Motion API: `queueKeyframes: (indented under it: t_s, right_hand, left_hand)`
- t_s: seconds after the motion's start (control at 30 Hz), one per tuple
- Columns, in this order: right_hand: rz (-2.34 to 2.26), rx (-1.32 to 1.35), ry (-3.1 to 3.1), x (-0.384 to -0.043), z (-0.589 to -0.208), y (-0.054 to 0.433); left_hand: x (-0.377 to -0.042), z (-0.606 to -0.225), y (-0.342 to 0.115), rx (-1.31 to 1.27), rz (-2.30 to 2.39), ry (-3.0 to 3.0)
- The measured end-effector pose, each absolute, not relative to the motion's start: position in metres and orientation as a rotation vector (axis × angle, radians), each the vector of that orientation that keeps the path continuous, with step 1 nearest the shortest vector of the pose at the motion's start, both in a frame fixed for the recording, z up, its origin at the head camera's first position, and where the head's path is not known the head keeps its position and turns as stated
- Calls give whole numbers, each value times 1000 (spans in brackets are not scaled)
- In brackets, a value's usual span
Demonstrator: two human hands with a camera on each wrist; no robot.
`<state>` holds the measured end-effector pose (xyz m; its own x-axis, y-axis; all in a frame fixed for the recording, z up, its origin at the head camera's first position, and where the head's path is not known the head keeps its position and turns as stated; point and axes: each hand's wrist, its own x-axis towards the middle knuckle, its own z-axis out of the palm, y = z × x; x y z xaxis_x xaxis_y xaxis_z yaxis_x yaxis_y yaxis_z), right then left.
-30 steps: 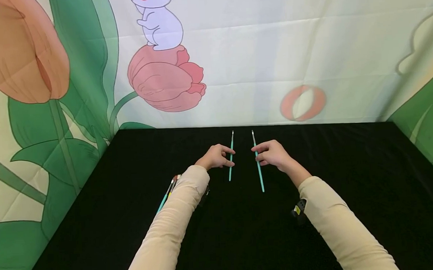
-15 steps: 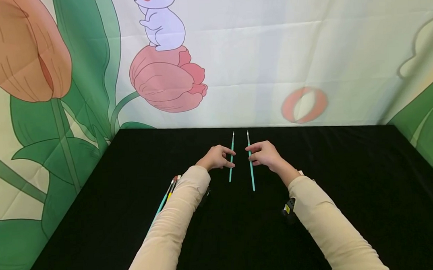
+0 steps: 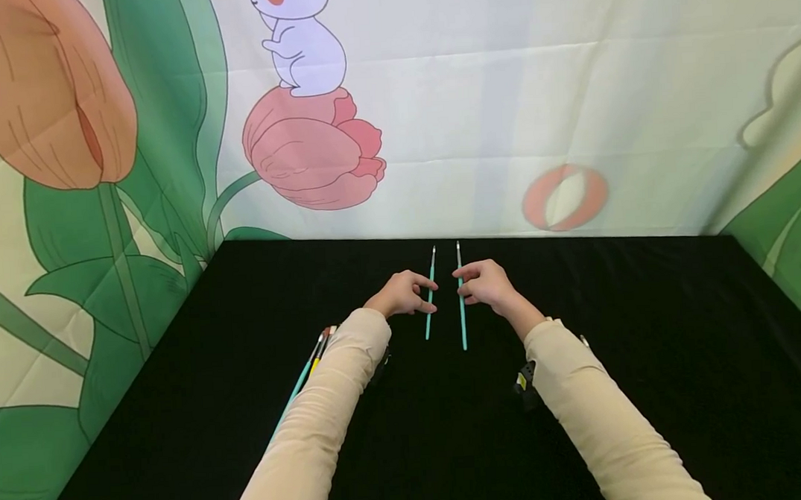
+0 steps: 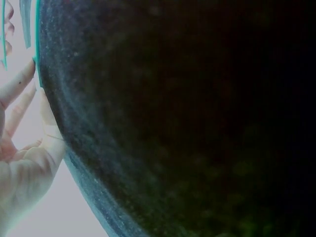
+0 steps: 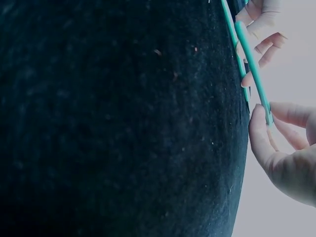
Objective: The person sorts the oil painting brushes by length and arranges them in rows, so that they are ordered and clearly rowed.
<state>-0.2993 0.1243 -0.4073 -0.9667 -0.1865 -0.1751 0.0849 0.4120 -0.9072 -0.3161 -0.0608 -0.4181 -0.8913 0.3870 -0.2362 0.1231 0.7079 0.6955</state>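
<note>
At the black worktop (image 3: 645, 306), a thin turquoise paintbrush (image 3: 463, 328), probably light, best held mid-handle, is pinched by the right hand (image 3: 491, 284), its twin (image 3: 428, 326) touched by the loosely spread left hand (image 3: 401, 293).

The head view is bright and even, with soft light across the curtain (image 3: 462, 120); between two and three o'clock it dims into grey shadow, and a pink ring (image 3: 535, 199) looks blurry. The black cloth (image 3: 435, 427) swallows nearly all detail. The left wrist view is harsher: murky and grainy, almost black toward three o'clock, with the background (image 4: 59, 210) glaring white toward eight and the left hand (image 4: 32, 160) washed out. The right wrist view has a bluish cast, darkest toward seven o'clock, while the right hand (image 5: 292, 163) looks dull against flat grey. The cloth's edge bows in both wrist views.
</note>
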Motion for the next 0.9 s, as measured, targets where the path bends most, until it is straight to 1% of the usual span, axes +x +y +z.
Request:
queueKeyframes:
  t_s: [0.9]
  right_hand:
    - [-1548, -66, 2464, -309, -410, 110]
  left_hand:
    - [-317, -418, -62, 402, 997, 2557]
